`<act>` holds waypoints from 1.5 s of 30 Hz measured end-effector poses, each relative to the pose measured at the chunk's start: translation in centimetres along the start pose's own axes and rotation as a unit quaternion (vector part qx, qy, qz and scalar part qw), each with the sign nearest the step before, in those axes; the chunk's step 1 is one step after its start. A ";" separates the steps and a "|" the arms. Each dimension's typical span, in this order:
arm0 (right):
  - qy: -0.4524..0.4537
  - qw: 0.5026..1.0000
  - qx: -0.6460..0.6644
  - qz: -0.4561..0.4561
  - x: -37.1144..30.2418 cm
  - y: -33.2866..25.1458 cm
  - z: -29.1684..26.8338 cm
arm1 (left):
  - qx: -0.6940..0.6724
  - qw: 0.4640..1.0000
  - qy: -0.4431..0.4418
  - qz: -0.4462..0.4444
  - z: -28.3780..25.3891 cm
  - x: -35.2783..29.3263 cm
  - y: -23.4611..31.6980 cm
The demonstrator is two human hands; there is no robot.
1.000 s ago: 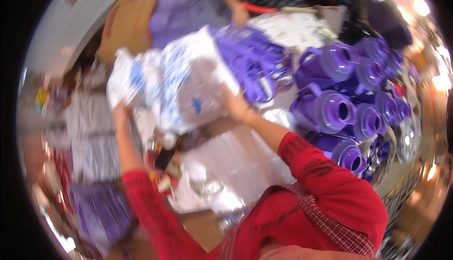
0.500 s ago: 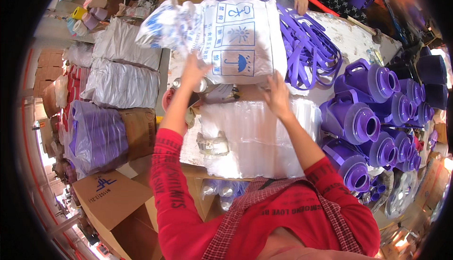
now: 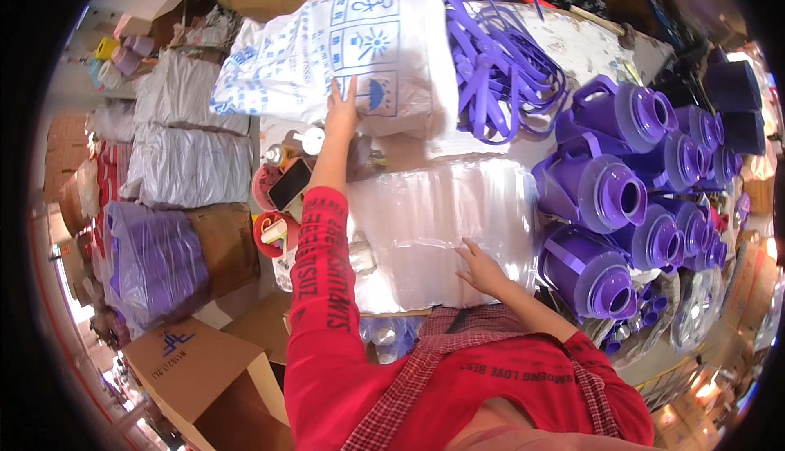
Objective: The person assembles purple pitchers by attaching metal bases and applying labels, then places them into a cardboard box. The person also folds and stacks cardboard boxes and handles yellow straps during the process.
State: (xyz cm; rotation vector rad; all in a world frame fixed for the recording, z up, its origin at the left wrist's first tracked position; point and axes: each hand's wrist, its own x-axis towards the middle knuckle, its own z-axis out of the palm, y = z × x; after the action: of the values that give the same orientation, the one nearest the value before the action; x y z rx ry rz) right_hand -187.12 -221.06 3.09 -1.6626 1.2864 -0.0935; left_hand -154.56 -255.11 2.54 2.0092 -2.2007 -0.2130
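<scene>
Right grip (image 3: pixel 484 273) moved over clear plastic (image 3: pixel 425 214) | left grip (image 3: pixel 341 114) at white sack (image 3: pixel 425 50), blue sun-and-umbrella print (image 3: pixel 376 95) | both splayed

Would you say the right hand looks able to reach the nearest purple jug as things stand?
Probably yes: the right hand looks empty, and only the clear plastic stack lies between it and the jug.

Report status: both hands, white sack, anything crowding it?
Left hand open at white printed sack. Right hand open, over clear plastic packaging. Sack lying across worktable, purple straps bunched beside its right end.
</scene>
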 end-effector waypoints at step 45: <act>0.248 0.763 0.374 0.464 -42.8 59.4 18.7 | -0.181 0.791 -0.585 -0.007 24.4 -51.0 38.2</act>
State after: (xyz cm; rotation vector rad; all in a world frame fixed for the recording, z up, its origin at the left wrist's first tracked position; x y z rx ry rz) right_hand -235.87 -173.04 -28.97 -0.1972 1.9942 -0.4028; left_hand -192.34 -200.79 -14.26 1.8047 -2.2867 -2.1874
